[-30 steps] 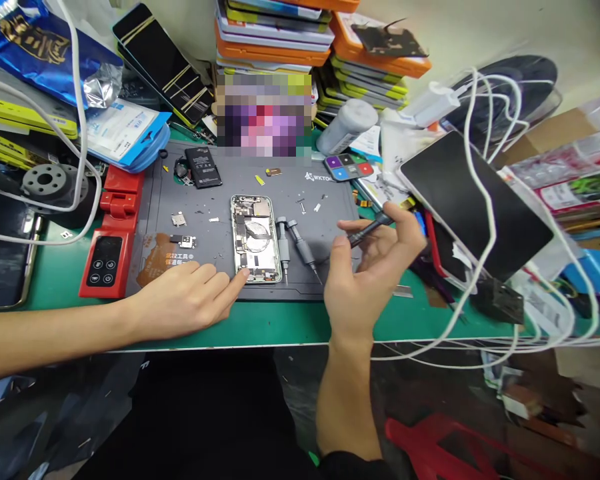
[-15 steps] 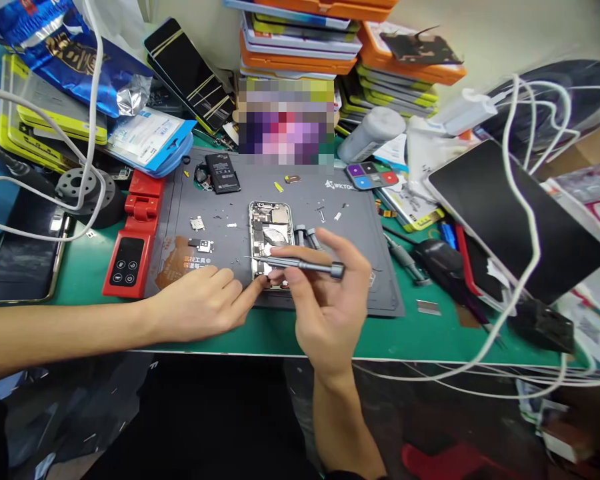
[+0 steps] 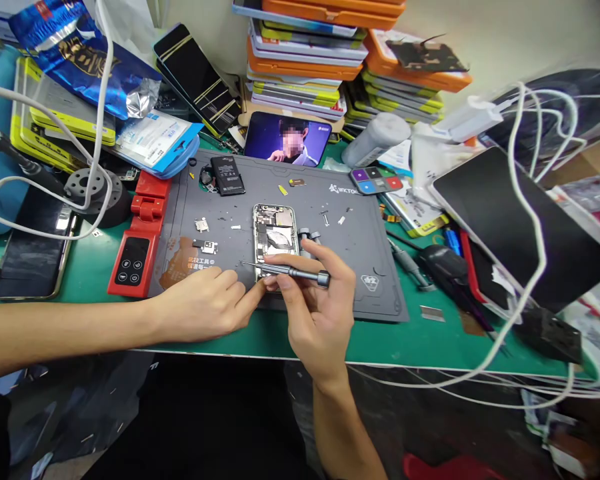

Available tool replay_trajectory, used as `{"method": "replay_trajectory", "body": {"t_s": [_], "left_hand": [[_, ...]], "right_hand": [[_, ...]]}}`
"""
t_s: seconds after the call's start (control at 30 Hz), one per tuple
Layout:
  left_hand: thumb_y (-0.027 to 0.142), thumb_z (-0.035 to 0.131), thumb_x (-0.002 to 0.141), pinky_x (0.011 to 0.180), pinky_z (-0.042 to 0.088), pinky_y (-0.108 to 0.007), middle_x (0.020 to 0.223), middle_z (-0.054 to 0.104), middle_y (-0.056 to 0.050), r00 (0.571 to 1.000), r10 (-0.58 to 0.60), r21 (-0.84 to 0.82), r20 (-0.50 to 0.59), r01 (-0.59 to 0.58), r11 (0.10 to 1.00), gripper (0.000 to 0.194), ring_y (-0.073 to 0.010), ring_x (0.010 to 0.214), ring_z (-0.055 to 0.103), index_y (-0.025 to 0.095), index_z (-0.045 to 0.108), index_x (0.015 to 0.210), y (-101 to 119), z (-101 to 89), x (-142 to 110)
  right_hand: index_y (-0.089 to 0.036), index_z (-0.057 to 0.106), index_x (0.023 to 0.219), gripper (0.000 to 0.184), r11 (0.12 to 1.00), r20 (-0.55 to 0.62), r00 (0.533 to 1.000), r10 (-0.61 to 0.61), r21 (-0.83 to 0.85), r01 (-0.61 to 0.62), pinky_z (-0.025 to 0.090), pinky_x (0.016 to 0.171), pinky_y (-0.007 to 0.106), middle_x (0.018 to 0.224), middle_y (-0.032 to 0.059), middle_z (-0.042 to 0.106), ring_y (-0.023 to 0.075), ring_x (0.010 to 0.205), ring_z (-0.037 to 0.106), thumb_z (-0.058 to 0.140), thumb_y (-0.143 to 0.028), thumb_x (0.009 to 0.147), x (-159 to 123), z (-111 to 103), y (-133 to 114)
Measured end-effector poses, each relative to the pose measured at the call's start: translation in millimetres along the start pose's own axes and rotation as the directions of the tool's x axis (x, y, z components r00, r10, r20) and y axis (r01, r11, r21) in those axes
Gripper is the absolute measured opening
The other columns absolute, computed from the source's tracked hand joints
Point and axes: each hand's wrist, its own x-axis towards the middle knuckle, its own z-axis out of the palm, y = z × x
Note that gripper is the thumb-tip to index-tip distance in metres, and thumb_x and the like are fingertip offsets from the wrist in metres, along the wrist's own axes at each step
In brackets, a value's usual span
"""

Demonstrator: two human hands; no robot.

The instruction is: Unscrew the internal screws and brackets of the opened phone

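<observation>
Apparently light and stiff in its frame yet fragile inside, the opened phone (image 3: 279, 237) lies on the grey mat (image 3: 330, 293) atop the desk (image 3: 380, 345), best held by its long outer rims, away from the exposed inner parts, since the smooth edge could slip. From the head view, the left hand (image 3: 203, 307) is partly curled, one finger extended to the phone's lower end, though I cannot tell whether it grips anything there, while the right hand (image 3: 325, 320) holds a slim grey screwdriver (image 3: 300, 273) crosswise above that same end
</observation>
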Motion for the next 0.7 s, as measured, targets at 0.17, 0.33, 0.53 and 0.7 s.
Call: {"method": "replay_trajectory", "body": {"t_s": [0.17,0.33,0.53,0.7], "left_hand": [[0.021,0.053,0.102,0.051,0.044,-0.034,0.068,0.060,0.002,1.000,-0.013,0.005,0.000,0.013,1.000,0.036,-0.0172,0.061,0.057,-0.001,0.060,0.130,-1,-0.1,-1],[0.020,0.054,0.102,0.050,0.043,-0.034,0.069,0.059,0.003,1.000,-0.009,-0.011,0.007,0.009,1.000,0.037,-0.0169,0.061,0.058,-0.001,0.058,0.133,-2,1.5,-2],[0.032,0.055,0.106,0.050,0.040,-0.034,0.069,0.060,0.002,0.999,-0.039,0.010,-0.027,0.039,0.999,0.037,-0.0165,0.061,0.058,0.003,0.062,0.128,-2,-0.8,0],[0.034,0.050,0.109,0.050,0.038,-0.031,0.068,0.062,0.001,0.999,-0.044,0.025,-0.024,0.045,0.999,0.037,-0.0148,0.061,0.057,0.004,0.063,0.126,-1,-2.4,2]], "right_hand": [[-0.034,0.049,0.144,0.052,0.995,-0.130,0.991,-0.027,0.088,0.038,0.069,0.078,0.031,0.113,0.0005,0.078,0.0142,0.093,0.078,0.062,-0.012,0.099,4,-1,-5],[-0.037,0.048,0.144,0.047,0.972,-0.270,0.959,0.089,0.234,-0.024,0.063,0.057,0.024,0.097,-0.0035,0.076,0.0095,0.065,0.071,0.061,-0.023,0.102,8,-14,-4],[-0.037,0.053,0.140,0.039,0.914,-0.048,0.960,0.276,0.321,-0.246,0.058,0.047,0.024,0.091,-0.0026,0.072,0.0089,0.054,0.065,0.061,-0.032,0.102,0,-19,-3],[-0.037,0.049,0.143,0.041,0.945,-0.026,0.973,0.230,0.246,-0.217,0.066,0.055,0.029,0.097,-0.0003,0.074,0.0129,0.062,0.072,0.057,-0.029,0.104,-2,-11,-5]]}}
